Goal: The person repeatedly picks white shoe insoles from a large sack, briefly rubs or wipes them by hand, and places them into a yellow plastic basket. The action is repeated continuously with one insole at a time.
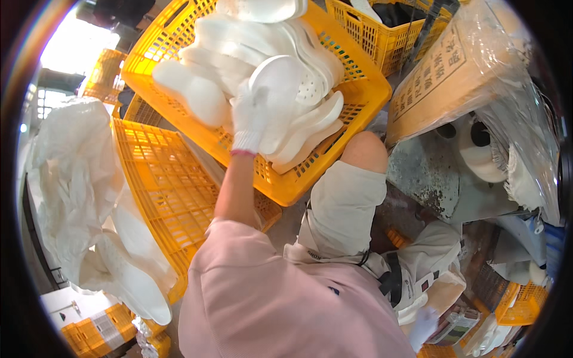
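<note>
My left hand (249,113), in a white knit glove with a pink cuff, is over a yellow plastic crate (364,98). Its thumb lies on a white shoe sole (276,77), and the fingers are closed round that sole's edge. Under and behind it, several more white soles (233,45) are heaped in the crate, some overlapping like fanned sheets. Another sole (191,92) leans out at the crate's left side. At the lower right, my right hand (422,328), also in a white glove, is beside pale sole-like pieces (444,292); its fingers are mostly hidden.
Left of the crate stands another yellow crate (161,185), next to a white plastic bag (71,185) and a loose white sole (128,277). A plastic-wrapped cardboard box (441,71) is at the right, above a worn metal surface (424,179). Behind is a further yellow crate (382,45).
</note>
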`<state>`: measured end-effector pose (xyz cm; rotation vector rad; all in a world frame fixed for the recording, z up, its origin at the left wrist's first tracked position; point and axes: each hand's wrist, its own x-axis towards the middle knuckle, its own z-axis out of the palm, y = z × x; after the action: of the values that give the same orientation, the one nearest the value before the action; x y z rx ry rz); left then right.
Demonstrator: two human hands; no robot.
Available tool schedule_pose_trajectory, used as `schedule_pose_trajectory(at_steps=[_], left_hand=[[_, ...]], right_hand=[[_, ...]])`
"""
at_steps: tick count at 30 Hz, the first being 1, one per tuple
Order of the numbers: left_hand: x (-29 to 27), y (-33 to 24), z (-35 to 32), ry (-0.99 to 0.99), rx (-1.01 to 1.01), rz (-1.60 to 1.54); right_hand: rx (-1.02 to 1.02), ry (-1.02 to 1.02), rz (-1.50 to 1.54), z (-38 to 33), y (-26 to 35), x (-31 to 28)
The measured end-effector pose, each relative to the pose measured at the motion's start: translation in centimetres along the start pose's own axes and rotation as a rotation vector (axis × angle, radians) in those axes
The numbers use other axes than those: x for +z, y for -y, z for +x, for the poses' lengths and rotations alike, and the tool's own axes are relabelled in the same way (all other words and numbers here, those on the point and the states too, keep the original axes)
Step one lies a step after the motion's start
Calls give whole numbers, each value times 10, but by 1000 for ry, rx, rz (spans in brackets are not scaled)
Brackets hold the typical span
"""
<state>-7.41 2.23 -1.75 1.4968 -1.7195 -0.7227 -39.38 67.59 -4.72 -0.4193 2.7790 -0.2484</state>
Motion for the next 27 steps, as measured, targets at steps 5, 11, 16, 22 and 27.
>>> schedule_pose_trajectory(at_steps=[5, 11, 16, 22, 27], left_hand=[[30, -112, -83, 270, 599, -25], [147, -189, -199, 1108, 580, -24], [230, -185, -245, 1132, -540, -883], [295, -235, -289, 1242, -863, -1218], [364, -242, -256, 1275, -872, -1382]], right_hand=[[-486, -51, 611, 8, 149, -12], [-94, 77, 913, 23, 210, -79], [201, -177, 922, -2, 173, -83], [-57, -347, 825, -20, 202, -51], [-294, -417, 702, 80, 227, -82]])
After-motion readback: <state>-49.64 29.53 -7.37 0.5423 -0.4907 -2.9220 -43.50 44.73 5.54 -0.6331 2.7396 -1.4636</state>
